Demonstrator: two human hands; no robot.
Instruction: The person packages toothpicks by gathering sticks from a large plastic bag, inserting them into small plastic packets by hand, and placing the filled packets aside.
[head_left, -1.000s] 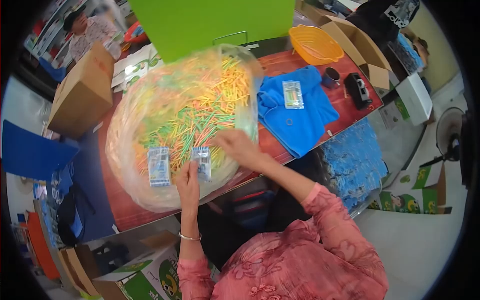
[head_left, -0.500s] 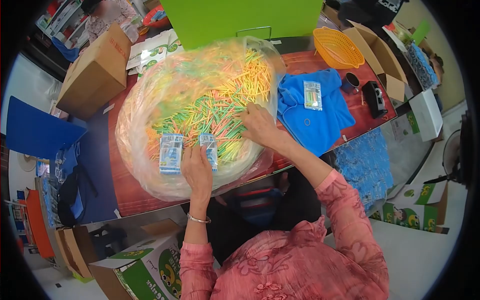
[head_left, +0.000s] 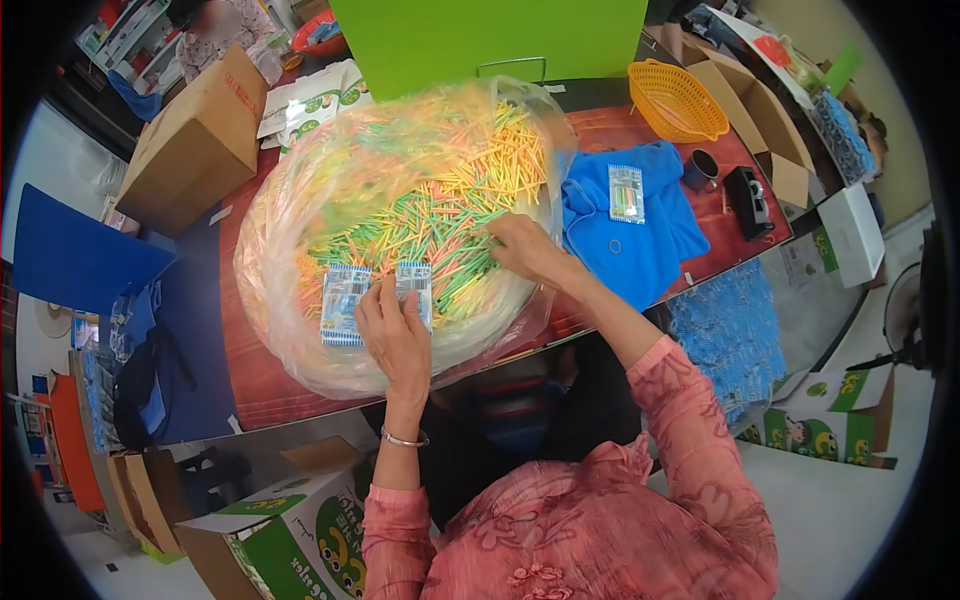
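Observation:
A large clear plastic bag (head_left: 268, 290) lies open on the table, full of thin yellow, green and pink sticks (head_left: 425, 225). Two small blue-and-white printed packets lie side by side over its near part: a left packet (head_left: 343, 325) and a right packet (head_left: 414, 277). My left hand (head_left: 396, 335) is over them, its fingers bent and its thumb against the right packet, partly covering both. At the right side of the pile, my right hand (head_left: 525, 250) has its fingers closed together at the sticks. Its fingertips are partly hidden, so how many it holds is unclear.
Right of the bag lies a blue cloth (head_left: 645, 250) with a filled packet (head_left: 626, 193) on it. Beyond are a yellow basket (head_left: 675, 105), a dark cup (head_left: 701, 168) and a black tape dispenser (head_left: 749, 203). A cardboard box (head_left: 195, 150) stands back left, near another person.
The two packets have come slightly closer together, and my left hand has turned and shifted over them. My right hand has moved a little to the right and down along the sticks.

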